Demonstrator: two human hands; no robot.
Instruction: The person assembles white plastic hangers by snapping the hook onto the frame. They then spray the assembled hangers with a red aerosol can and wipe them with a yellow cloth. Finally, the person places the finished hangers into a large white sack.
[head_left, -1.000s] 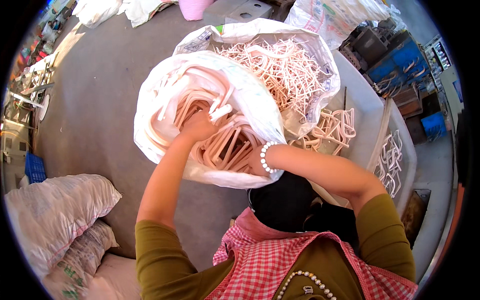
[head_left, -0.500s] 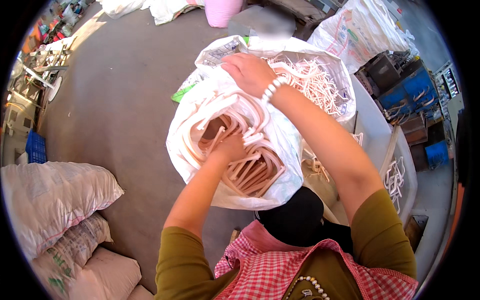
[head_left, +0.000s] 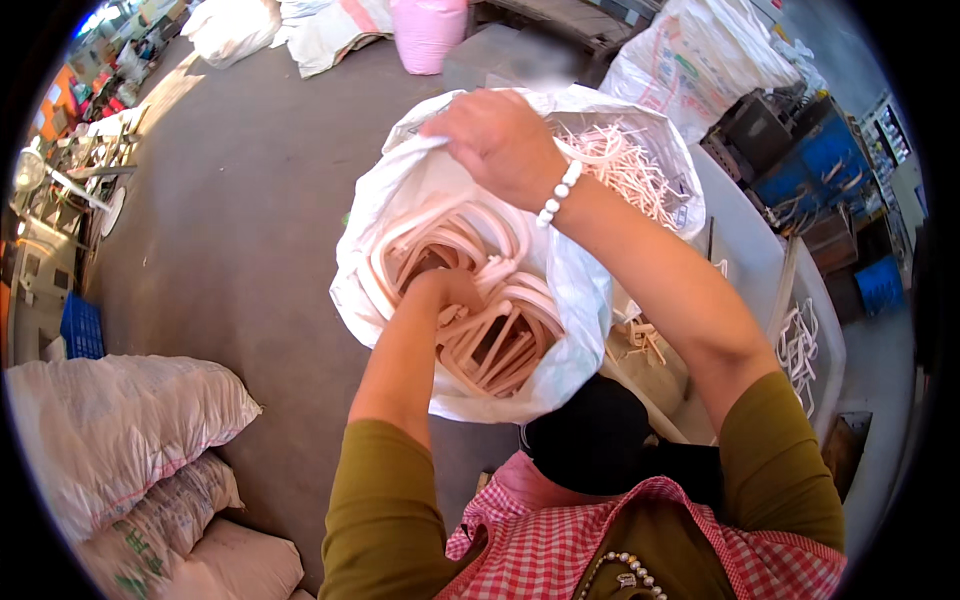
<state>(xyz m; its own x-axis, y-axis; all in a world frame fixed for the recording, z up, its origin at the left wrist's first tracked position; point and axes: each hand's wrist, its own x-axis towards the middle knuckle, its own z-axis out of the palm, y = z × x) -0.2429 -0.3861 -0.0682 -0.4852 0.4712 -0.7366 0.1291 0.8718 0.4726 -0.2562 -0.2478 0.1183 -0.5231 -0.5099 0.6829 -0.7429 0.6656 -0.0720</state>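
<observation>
Right-hand grip (head_left: 495, 140) pinches the far rim of the white sack (head_left: 583, 295). Left-hand grip (head_left: 458, 290) sits among pink strips (head_left: 535, 300) inside; fingers hidden, closure indeterminable from here. Right forearm (head_left: 650, 265) partly blocks a second sack (head_left: 655, 120) of thin scraps (head_left: 625, 170) behind.

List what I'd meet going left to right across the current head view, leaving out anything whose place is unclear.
Blue crate → left hand → white bead bracelet → tangled white strips toward the right edge.

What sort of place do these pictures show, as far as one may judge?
Probably a workshop or small factory: full sacks are piled at the left, an open white bag holds many pale curved strips, and blue and dark equipment stands at the right.
</observation>
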